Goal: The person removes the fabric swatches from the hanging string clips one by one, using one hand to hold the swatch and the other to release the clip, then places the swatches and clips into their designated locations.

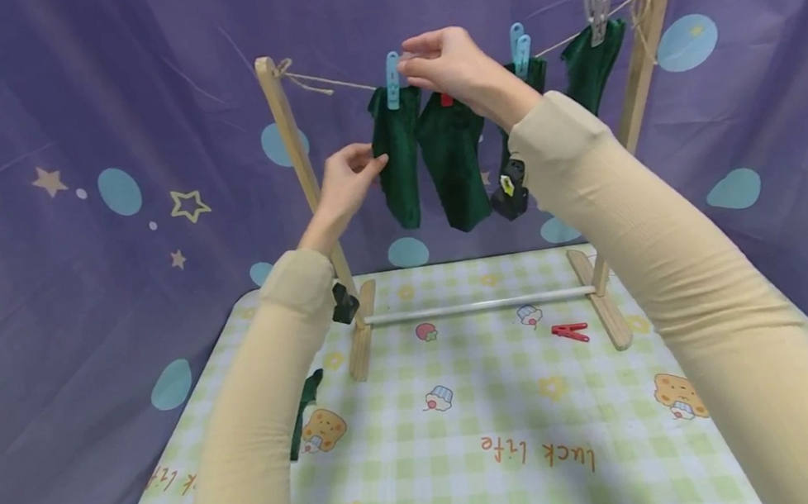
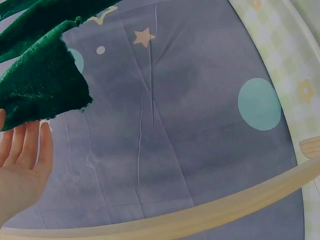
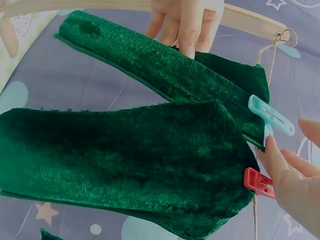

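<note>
Lower green cloth (image 1: 304, 407) partly hidden behind the left sleeve (image 1: 251, 419)

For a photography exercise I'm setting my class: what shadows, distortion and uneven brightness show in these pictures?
Head view: soft grey shadows fall on the tablecloth; left wrist view: the wooden post bows, probably lens distortion; right wrist view: the green cloth held by the red peg runs from bright sheen to near black.
</note>
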A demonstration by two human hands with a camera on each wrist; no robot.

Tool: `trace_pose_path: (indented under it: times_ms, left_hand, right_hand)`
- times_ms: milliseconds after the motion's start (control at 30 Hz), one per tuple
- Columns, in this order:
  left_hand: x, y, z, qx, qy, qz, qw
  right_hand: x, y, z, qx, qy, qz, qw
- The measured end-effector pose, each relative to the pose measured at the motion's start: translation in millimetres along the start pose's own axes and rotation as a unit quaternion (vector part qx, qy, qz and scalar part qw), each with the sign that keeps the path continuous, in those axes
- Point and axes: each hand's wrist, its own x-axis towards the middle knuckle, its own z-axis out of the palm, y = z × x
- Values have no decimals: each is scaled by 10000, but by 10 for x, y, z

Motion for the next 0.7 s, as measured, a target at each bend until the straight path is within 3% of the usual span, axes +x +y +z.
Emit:
trace_pose_path:
  times_ms: [400, 700]
  left_hand:
    - [-64, -42, -26, -199, 198, 39, 9996]
    - [-103, -56, -71, -170, 193, 221, 9994]
  right_hand:
    - [27, 15, 34, 881, -21, 138, 9960]
    - [28, 14, 55, 187, 172, -207, 9995]
